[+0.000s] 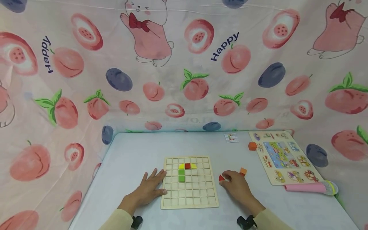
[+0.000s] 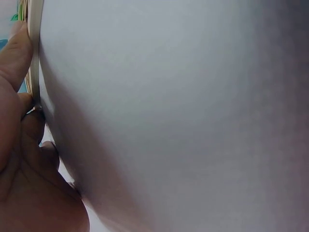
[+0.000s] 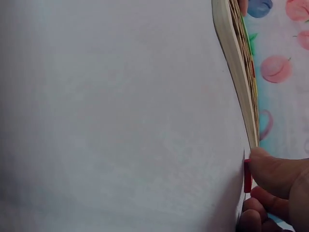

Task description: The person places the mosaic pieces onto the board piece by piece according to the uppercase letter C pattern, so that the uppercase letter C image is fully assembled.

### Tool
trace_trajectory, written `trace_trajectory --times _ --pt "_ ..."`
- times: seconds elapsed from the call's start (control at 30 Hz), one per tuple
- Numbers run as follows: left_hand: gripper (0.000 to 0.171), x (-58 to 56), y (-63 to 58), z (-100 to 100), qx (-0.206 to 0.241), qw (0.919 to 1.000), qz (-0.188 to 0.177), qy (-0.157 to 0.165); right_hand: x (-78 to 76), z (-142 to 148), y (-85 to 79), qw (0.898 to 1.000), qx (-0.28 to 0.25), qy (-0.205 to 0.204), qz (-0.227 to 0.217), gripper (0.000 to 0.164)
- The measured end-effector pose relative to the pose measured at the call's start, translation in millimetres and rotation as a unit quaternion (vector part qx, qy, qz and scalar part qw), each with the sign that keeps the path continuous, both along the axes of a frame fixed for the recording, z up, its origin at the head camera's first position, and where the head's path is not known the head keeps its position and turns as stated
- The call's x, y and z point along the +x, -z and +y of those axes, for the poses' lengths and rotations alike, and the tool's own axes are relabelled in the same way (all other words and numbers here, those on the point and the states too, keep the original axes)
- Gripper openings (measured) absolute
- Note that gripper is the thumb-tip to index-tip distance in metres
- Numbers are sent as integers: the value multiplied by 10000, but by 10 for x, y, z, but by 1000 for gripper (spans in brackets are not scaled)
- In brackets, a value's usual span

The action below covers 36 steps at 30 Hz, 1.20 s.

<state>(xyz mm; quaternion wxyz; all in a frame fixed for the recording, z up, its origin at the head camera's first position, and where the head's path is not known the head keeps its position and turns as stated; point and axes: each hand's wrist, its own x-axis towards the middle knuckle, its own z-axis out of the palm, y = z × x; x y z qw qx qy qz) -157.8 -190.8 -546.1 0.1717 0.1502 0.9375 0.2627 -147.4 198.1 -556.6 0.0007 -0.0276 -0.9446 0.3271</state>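
Observation:
A square wooden grid board [image 1: 198, 195] lies on the white table, holding a short run of yellow and red pieces with two green squares [image 1: 181, 175] below its left end. My left hand [image 1: 149, 188] rests with fingers spread along the board's left edge; in the left wrist view its thumb [image 2: 17, 53] is against the board's side. To the right of the board, my right hand [image 1: 237, 187] pinches a small red piece [image 1: 221, 178] between thumb and finger. The same red piece [image 3: 247, 176] stands out beside the thumb, low over the table. An orange piece [image 1: 243, 171] lies right behind that hand.
A picture puzzle board [image 1: 268, 174] lies at the right, an orange block [image 1: 252, 146] at its left edge. Along its near side is a pink, microphone-shaped thing [image 1: 306, 187]. A small pattern card [image 1: 231, 138] lies at the back. Behind the table hangs a fruit-print cloth [image 1: 172, 134].

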Motion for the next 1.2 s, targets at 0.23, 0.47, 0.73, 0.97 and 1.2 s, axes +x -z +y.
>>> trace_trajectory --times 0.23,0.47,0.73,0.97,1.2 --pt "88 7 7 6 -74 10000 17 16 19 7 -10 9999 4 -104 8 26" --pt "88 11 12 9 -54 10000 38 -28 28 15 14 9997 -160 51 155 25" --pt "87 19 26 8 -22 10000 28 -33 9 -1 41 9951 -875 396 241 30" --pt "87 24 22 13 -12 10000 44 -29 0 -135 -2 9829 -1697 600 389 31" --pt "87 26 18 20 -42 10000 54 -40 -15 -448 -114 9738 -2186 515 351 31"
